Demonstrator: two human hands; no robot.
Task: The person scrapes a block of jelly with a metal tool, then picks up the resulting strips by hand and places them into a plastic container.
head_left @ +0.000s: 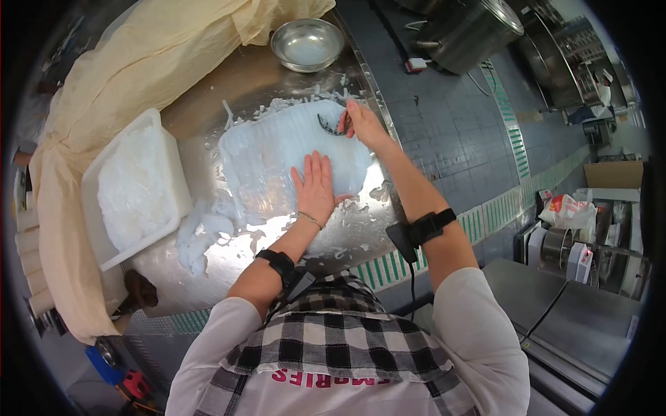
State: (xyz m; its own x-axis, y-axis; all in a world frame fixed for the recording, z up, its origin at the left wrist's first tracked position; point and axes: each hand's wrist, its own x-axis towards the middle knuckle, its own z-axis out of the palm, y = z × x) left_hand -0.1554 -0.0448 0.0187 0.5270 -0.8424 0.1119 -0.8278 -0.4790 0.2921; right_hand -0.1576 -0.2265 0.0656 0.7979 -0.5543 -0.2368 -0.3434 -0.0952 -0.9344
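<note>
While the left hand (317, 186) lies flat with fingers spread on the white sheet (277, 156), the right hand (362, 125) has its fingers clamped on a dark tool (330, 125) at the sheet's far edge. That sheet lies on the steel desk (229, 90), between a white tray (135, 187) and the desk's right edge, with a metal bowl (307, 44) beyond.

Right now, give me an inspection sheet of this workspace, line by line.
Surface: steel table, wet, strewn with white scraps.
Job's things: white translucent sheet spread flat; dark tool at its far edge.
Clutter: white tray of white pieces, metal bowl, cream cloth.
Grippers: left hand pressed flat on the sheet; right hand gripping the dark tool.
Cables: a lead hangs from the right wristband.
Surroundings: tiled floor, large steel pot, cardboard box.
</note>
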